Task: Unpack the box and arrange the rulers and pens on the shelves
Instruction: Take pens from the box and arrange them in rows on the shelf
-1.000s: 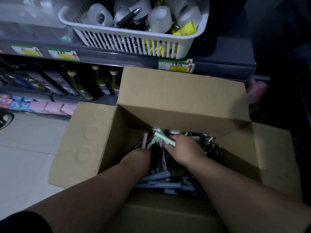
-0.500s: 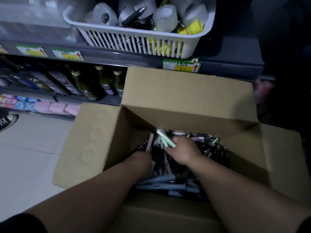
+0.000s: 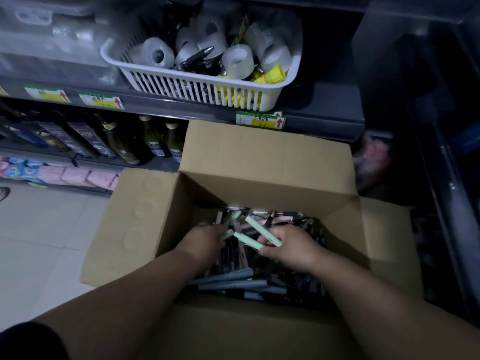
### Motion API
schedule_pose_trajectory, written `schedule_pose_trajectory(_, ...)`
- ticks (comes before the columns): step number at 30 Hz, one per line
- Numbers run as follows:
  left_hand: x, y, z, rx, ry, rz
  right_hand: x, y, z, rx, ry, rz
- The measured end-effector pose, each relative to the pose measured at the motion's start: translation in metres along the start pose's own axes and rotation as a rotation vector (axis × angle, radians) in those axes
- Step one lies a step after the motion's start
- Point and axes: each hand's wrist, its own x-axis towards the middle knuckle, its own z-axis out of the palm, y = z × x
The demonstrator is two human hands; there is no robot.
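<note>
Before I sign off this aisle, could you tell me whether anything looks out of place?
Nothing looks damaged or spilled. The pens lie loose and crisscrossed in the cardboard box, and the white basket holds tape rolls jumbled with black pens.

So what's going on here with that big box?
A person is digging through an open cardboard box packed with loose pens, with both hands inside it. The right hand pinches two pale green pens, and the left hand appears to grip another green pen by its end. These pens are not yet on a shelf. On the shelf above sits a white basket holding tape rolls.
</note>
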Motion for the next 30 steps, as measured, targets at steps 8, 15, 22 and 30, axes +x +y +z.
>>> schedule_pose_trajectory(8,-0.01,0.011,-0.007,0.148,0.005,0.079,-0.013,0.003,-0.008,-0.077,0.027,-0.026)
schedule_pose_trajectory(15,-0.004,0.011,0.003,0.201,0.005,0.055,-0.018,0.009,-0.008,-0.113,0.075,-0.031)
schedule_pose_trajectory(22,-0.005,0.014,0.005,0.245,-0.003,0.084,-0.019,0.01,-0.008,-0.119,0.084,-0.07)
schedule_pose_trajectory(30,-0.013,0.011,-0.01,0.075,-0.008,0.212,-0.021,0.009,-0.012,0.068,0.098,-0.044)
